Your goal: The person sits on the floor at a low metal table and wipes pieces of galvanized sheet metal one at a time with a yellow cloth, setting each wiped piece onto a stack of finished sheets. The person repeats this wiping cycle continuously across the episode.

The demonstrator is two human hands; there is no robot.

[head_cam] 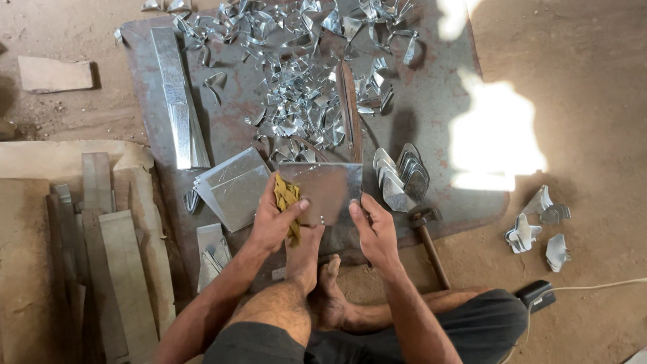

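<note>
A shiny square metal sheet [327, 189] lies on a dark rusty steel plate [438, 114] in front of me. My left hand [273, 219] grips the sheet's left edge through a yellow rag [286, 197]. My right hand [374, 226] pinches the sheet's lower right corner. My bare foot [303, 253] rests just below the sheet between both hands.
Several metal offcuts [296, 101] litter the plate's far part. A long folded metal strip [176, 94] and a stack of square sheets [232, 189] lie left. Cut curved pieces [401, 178] stand right, a hammer [430, 239] below them. More shaped pieces [539, 226] lie on the dirt.
</note>
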